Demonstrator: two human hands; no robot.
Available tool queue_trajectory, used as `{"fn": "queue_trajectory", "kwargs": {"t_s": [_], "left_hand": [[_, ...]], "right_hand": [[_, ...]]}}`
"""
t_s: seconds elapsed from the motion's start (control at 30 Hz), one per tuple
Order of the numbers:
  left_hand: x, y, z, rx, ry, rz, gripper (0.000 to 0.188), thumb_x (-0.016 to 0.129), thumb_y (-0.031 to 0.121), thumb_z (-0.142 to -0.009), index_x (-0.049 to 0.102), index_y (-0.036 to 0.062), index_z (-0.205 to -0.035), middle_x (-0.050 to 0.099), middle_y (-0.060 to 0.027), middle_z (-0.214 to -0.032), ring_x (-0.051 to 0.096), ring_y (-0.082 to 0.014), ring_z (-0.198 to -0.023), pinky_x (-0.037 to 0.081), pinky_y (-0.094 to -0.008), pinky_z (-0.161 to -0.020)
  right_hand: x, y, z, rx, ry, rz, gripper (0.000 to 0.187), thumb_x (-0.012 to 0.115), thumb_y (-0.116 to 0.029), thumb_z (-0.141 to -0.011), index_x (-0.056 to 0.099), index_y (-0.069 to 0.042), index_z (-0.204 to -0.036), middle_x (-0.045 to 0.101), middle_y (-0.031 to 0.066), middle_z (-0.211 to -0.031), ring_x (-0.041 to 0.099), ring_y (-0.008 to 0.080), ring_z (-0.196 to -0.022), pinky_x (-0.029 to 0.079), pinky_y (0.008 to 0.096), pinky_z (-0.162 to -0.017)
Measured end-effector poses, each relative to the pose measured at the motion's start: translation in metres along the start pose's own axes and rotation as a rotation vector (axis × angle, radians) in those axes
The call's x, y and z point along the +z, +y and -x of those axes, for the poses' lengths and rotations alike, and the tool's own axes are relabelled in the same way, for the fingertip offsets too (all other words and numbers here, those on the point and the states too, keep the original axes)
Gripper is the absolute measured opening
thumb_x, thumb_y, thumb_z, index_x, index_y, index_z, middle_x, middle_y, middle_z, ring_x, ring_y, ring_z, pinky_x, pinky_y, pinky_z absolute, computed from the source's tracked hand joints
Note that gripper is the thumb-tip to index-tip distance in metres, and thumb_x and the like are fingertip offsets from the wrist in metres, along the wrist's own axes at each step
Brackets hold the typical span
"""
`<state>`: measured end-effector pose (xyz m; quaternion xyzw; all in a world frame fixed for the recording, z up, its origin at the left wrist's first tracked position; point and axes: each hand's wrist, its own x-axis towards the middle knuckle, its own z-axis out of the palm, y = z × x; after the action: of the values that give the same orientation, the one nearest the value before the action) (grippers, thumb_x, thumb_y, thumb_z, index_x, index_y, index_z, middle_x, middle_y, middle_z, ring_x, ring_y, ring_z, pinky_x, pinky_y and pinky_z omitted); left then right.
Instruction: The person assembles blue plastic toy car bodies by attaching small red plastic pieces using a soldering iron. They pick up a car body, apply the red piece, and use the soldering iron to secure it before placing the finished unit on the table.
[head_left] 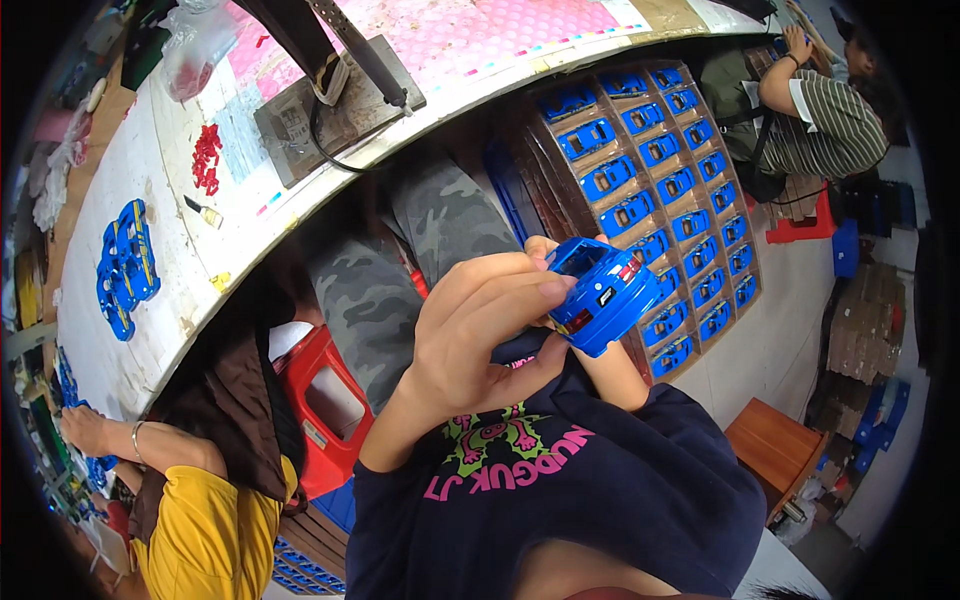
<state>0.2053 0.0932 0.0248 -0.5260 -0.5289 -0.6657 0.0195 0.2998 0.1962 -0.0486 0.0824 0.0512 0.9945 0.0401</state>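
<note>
In front of my chest is a blue toy car body (620, 308), tilted so that its end with red lights shows. My left hand (475, 315) is closed on its left side, fingers over the top edge and thumb below. My right hand (541, 249) is mostly hidden behind the car body. Some of its fingertips show at the far edge, wrapped round it, and its forearm comes up from below.
On the white table lie several blue car bodies (128, 268), small red parts (206, 160) and a metal fixture (340, 110). Trays of blue cars (640, 205) stand at right. A co-worker in yellow (215, 525) sits left by a red stool (322, 415); another in stripes (840, 120) works far right.
</note>
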Motion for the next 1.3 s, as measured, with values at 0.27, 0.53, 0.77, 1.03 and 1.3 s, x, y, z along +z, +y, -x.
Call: {"fn": "queue_trajectory", "kwargs": {"t_s": [0.27, 0.53, 0.77, 1.03, 1.3], "left_hand": [[0.001, -0.002, 0.002, 0.070, 0.001, -0.071, 0.039, 0.067, 0.004, -0.058, 0.053, 0.0028, -0.094, 0.060, -0.0115, -0.087, 0.058, -0.0271, -0.078, 0.046, -0.0295, -0.060], [-0.002, -0.002, -0.002, 0.214, -0.014, -0.217, 0.033, 0.067, 0.006, -0.058, 0.059, 0.0062, -0.090, 0.059, -0.0130, -0.085, 0.059, -0.0252, -0.075, 0.049, -0.0274, -0.059], [-0.005, -0.007, 0.010, 0.070, -0.007, -0.305, 0.043, 0.065, -0.006, -0.055, 0.054, 0.0009, -0.096, 0.059, -0.0144, -0.084, 0.061, -0.0260, -0.074, 0.048, -0.0298, -0.060], [-0.002, -0.052, 0.055, -0.784, 0.495, 0.127, 0.022, 0.056, 0.000, -0.079, 0.043, -0.0035, -0.097, 0.056, -0.0086, -0.084, 0.054, -0.0094, -0.075, 0.043, -0.0204, -0.067], [-0.008, -0.066, 0.046, -0.804, 0.496, 0.198, 0.021, 0.044, 0.012, -0.088, 0.043, -0.0030, -0.103, 0.057, -0.0084, -0.084, 0.053, -0.0092, -0.071, 0.041, -0.0194, -0.062]], "right_hand": [[-0.004, 0.001, 0.004, -0.033, 0.109, 0.086, 0.070, 0.040, -0.058, -0.076, 0.045, 0.007, -0.103, 0.053, 0.0203, -0.102, 0.058, 0.0247, -0.084, 0.051, 0.0350, -0.071], [-0.012, 0.002, 0.004, -0.084, 0.148, 0.215, 0.069, 0.041, -0.058, -0.074, 0.046, 0.006, -0.101, 0.053, 0.0192, -0.100, 0.056, 0.0266, -0.088, 0.048, 0.0379, -0.075], [-0.014, -0.002, 0.007, -0.071, 0.367, 0.130, 0.073, 0.043, -0.058, -0.075, 0.039, 0.003, -0.114, 0.047, 0.0219, -0.109, 0.057, 0.0255, -0.075, 0.046, 0.0256, -0.044], [0.004, 0.008, -0.012, -0.226, 0.320, 0.819, 0.089, 0.066, -0.030, -0.067, 0.012, -0.003, -0.132, 0.045, 0.0242, -0.114, 0.055, 0.0168, -0.051, 0.043, 0.0222, -0.043], [0.013, -0.001, -0.052, -0.249, 0.491, 1.347, 0.053, 0.063, 0.003, -0.071, 0.034, -0.002, -0.115, 0.054, 0.0075, -0.088, 0.053, 0.0070, -0.062, 0.045, 0.0182, -0.052]]}}
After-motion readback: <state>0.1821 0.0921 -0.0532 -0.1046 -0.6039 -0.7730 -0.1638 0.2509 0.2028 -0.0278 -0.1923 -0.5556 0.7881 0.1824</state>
